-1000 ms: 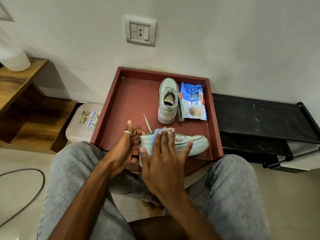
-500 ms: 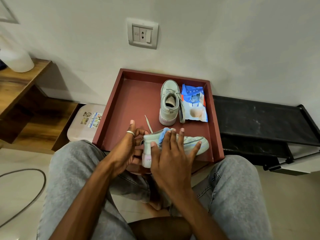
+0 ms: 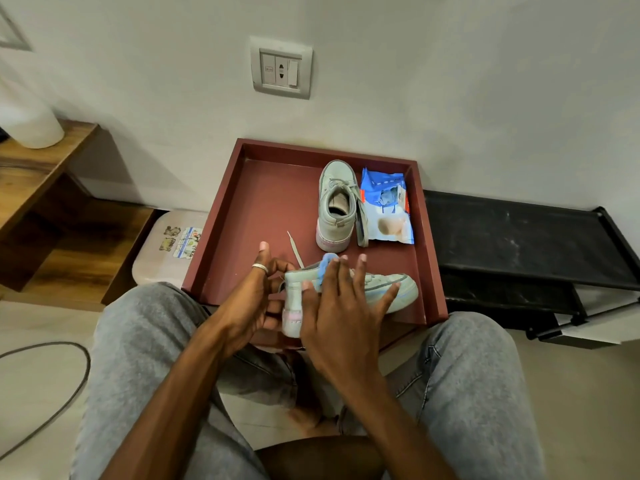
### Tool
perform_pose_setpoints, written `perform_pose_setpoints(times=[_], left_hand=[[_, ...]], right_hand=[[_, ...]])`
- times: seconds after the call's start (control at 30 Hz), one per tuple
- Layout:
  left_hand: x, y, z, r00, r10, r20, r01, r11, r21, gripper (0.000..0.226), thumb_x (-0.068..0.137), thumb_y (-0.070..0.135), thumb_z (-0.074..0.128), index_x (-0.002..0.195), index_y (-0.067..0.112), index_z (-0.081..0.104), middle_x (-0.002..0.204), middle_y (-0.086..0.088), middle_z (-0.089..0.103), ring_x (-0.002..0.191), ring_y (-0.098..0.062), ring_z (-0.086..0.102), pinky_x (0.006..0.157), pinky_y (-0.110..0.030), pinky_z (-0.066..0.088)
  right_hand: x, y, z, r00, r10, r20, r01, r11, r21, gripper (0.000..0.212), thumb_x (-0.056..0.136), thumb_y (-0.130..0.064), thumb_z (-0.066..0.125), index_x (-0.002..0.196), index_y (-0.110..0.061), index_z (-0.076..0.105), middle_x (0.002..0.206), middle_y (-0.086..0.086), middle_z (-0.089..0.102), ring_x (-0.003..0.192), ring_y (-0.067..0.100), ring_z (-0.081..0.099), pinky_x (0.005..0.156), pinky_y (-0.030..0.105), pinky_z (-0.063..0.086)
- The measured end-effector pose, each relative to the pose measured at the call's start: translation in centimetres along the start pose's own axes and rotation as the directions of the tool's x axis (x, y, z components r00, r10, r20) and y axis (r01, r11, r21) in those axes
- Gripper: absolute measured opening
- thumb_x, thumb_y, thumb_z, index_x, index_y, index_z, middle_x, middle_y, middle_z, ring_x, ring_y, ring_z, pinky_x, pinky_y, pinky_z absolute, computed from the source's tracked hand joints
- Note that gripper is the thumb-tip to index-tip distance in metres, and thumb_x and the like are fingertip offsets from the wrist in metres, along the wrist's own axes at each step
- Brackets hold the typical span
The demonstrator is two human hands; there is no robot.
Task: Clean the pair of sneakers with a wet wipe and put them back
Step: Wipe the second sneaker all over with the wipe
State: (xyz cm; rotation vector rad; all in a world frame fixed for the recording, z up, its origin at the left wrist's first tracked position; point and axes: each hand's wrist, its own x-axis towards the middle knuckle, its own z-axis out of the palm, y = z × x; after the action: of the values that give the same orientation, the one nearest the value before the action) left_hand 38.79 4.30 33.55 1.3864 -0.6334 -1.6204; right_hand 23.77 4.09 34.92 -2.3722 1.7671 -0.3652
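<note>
Maroon tray (image 3: 270, 209) by white wall. Right hand (image 3: 341, 313), fingers flat and spread, presses wet wipe (image 3: 327, 266) on held sneaker (image 3: 398, 289) at tray's 6 o'clock. It has slid slightly toward 3 o'clock. Left hand (image 3: 249, 303) grips heel. Wiping likely ongoing; 2nd sneaker (image 3: 337, 206) waits at 12 o'clock.

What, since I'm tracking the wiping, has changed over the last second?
The right hand slid the wipe slightly along the held sneaker toward its toe. The left hand keeps gripping its heel; the other sneaker and wipe pack stayed put.
</note>
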Motion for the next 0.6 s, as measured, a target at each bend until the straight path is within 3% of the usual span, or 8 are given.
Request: perform_pose_setpoints(times=[0.17, 0.23, 0.33, 0.4, 0.5, 0.6], left_hand=[[0.1, 0.1, -0.1, 0.999, 0.035, -0.004, -0.035, 0.999, 0.008, 0.072, 0.092, 0.078, 0.022, 0.094, 0.017, 0.059, 0.088, -0.008, 0.069, 0.076, -0.024, 0.062, 0.066, -0.033, 0.052], [0.2, 0.1, -0.1, 1.0, 0.024, 0.006, -0.024, 1.0, 0.001, 0.071, 0.09, 0.079, 0.024, 0.095, 0.017, 0.058, 0.089, -0.007, 0.071, 0.074, -0.024, 0.065, 0.064, -0.035, 0.054], [0.2, 0.3, 0.1, 1.0, 0.004, 0.015, -0.004, 1.0, 0.017, 0.073, 0.085, 0.082, 0.023, 0.095, 0.019, 0.057, 0.094, -0.007, 0.071, 0.083, -0.029, 0.07, 0.08, -0.052, 0.057], [0.1, 0.2, 0.3, 1.0, 0.007, 0.014, -0.007, 0.999, 0.032, 0.073, 0.085, 0.082, 0.021, 0.094, 0.018, 0.057, 0.09, -0.005, 0.072, 0.082, -0.026, 0.071, 0.079, -0.051, 0.059], [0.1, 0.3, 0.4, 1.0, 0.02, -0.004, -0.02, 1.0, 0.012, 0.07, 0.09, 0.078, 0.021, 0.089, 0.018, 0.057, 0.078, -0.003, 0.068, 0.068, -0.017, 0.066, 0.061, -0.033, 0.056], [0.3, 0.1, 0.2, 1.0, 0.021, 0.0, -0.021, 0.999, -0.04, 0.07, 0.09, 0.08, 0.028, 0.089, 0.019, 0.062, 0.094, -0.013, 0.068, 0.088, -0.026, 0.064, 0.084, -0.041, 0.052]], right_hand=[[-3.6, -2.9, 0.4, 0.974, -0.227, -0.008, 0.227, 0.973, -0.043, 0.065, 0.102, -0.049, 0.028, 0.147, -0.004, 0.04, 0.156, 0.012, 0.034, 0.151, 0.026, 0.015, 0.109, 0.074, 0.005], [-2.5, -1.8, 0.2, 0.984, -0.177, -0.007, 0.176, 0.981, -0.08, 0.064, 0.103, -0.048, 0.023, 0.147, -0.006, 0.041, 0.155, 0.01, 0.037, 0.151, 0.026, 0.015, 0.109, 0.074, 0.005], [0.4, 1.2, -0.1, 1.0, 0.02, 0.004, -0.02, 0.999, -0.039, 0.069, 0.101, -0.051, 0.009, 0.151, -0.012, 0.035, 0.157, 0.003, 0.035, 0.152, 0.024, 0.005, 0.112, 0.071, -0.003], [0.8, 2.0, 0.1, 0.999, 0.035, 0.005, -0.035, 0.999, 0.007, 0.071, 0.1, -0.053, 0.006, 0.152, -0.013, 0.031, 0.158, 0.003, 0.032, 0.152, 0.023, 0.004, 0.116, 0.064, -0.005], [-1.7, -0.9, 0.5, 0.992, -0.122, -0.03, 0.124, 0.989, 0.075, 0.068, 0.103, -0.051, 0.019, 0.151, -0.004, 0.032, 0.156, 0.015, 0.033, 0.15, 0.027, 0.017, 0.122, 0.051, 0.008], [-3.9, -3.2, 1.1, 0.96, -0.277, -0.049, 0.279, 0.96, 0.036, 0.067, 0.104, -0.05, 0.027, 0.147, 0.0, 0.038, 0.154, 0.018, 0.033, 0.15, 0.029, 0.019, 0.121, 0.051, 0.01]])
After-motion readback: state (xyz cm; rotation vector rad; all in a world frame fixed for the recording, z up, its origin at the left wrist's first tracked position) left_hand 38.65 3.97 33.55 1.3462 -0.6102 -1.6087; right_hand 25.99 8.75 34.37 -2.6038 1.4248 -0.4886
